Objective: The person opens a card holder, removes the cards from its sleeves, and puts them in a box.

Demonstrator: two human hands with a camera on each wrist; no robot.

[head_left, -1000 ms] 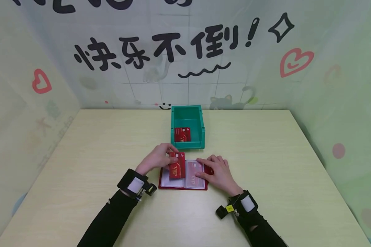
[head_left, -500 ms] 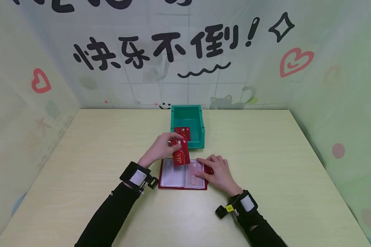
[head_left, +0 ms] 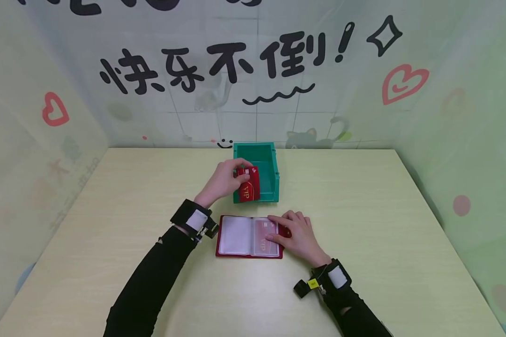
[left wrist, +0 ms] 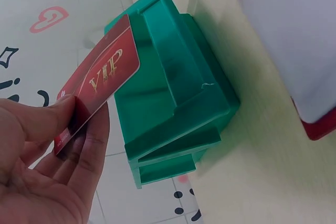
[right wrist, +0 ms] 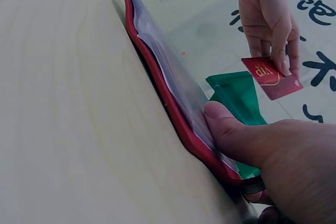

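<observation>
Since a second ago the left hand [head_left: 223, 180] has lifted the red card [head_left: 249, 184] off the open card holder and carried it up over the green bin.

Largest is the pale wooden table [head_left: 383, 224], which carries everything. On it, toward the far edge, stands the green bin [head_left: 274, 180]. Nearer the person lies the card holder [head_left: 238, 236], spread open with its clear sleeves up; the right-hand sleeve shows another card. The right hand [head_left: 297, 236] rests on that right page, fingers [head_left: 278, 220] laid out fairly straight, thumb pressing the edge in the right wrist view. The red card, marked VIP, is pinched by one end between the left thumb and fingers [left wrist: 92, 145], tilted above the bin's near wall.
</observation>
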